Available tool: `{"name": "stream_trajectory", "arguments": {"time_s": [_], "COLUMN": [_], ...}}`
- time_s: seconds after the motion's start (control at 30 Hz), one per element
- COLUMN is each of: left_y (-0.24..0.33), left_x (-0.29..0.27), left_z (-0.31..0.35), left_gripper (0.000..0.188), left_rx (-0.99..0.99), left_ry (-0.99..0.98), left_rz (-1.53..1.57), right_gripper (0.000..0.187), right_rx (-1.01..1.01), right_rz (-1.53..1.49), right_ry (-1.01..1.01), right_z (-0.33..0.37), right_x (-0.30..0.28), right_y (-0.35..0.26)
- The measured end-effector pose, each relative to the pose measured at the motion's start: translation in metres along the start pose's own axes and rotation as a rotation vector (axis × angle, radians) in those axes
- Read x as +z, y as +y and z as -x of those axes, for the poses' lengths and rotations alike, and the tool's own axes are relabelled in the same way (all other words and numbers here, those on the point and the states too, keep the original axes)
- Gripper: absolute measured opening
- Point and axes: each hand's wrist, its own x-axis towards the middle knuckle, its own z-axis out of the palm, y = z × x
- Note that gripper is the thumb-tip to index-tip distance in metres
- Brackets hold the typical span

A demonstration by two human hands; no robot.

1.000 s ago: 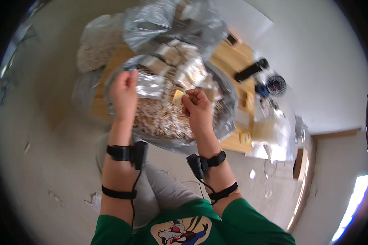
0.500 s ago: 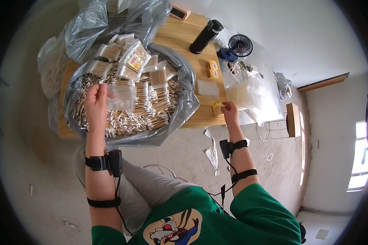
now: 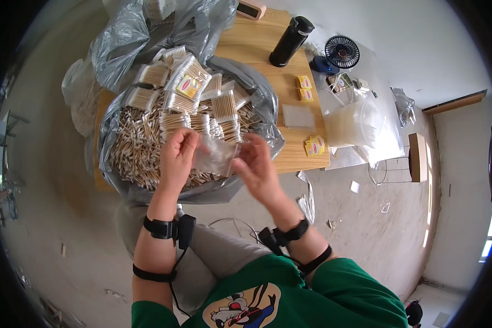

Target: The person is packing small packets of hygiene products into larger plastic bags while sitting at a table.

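Note:
My left hand [image 3: 177, 156] pinches a small clear plastic bag [image 3: 216, 157] by its left side, above a heap of cotton swabs [image 3: 139, 147]. At the bag's right edge is my right hand [image 3: 258, 167], slightly blurred. Its fingers are curled, and what they hold, if anything, is hidden. The loose swabs fill a large grey plastic bag [image 3: 265, 106]. Filled packs of swabs [image 3: 224, 106] lie on the heap, one pack with a yellow label [image 3: 188, 86] on top.
Yellow cards [image 3: 315, 146] lie at the wooden table's [image 3: 298, 158] right edge, with small yellow stacks [image 3: 304, 88] farther back. Nearby lie a flat clear packet [image 3: 298, 116] and a bulky bag of clear plastic [image 3: 355, 123]. A black bottle [image 3: 291, 42] and a fan [image 3: 341, 53] stand behind.
My right hand has left the yellow cards and moved left to the clear bag. My left hand has carried that bag rightward over the swabs. The view has shifted slightly.

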Motion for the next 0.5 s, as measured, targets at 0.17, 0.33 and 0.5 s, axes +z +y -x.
{"name": "stream_trajectory", "arguments": {"time_s": [0.17, 0.33, 0.5], "left_y": [0.005, 0.002, -0.018], "left_x": [-0.012, -0.013, -0.01], "left_z": [-0.008, -0.012, -0.011], "left_gripper": [0.014, 0.054, 0.07], "left_rx": [0.315, 0.525, 0.386], "left_ry": [0.019, -0.085, -0.169], "left_rz": [-0.496, -1.132, -1.157], "right_gripper": [0.038, 0.03, 0.034], "right_rx": [-0.016, -0.076, 0.024], "right_rz": [0.166, 0.452, 0.953], "right_ry": [0.224, 0.607, 0.554], "right_z": [-0.025, -0.071, -0.093], "right_x": [-0.012, -0.148, -0.228], "right_y": [-0.007, -0.006, 0.015]}}
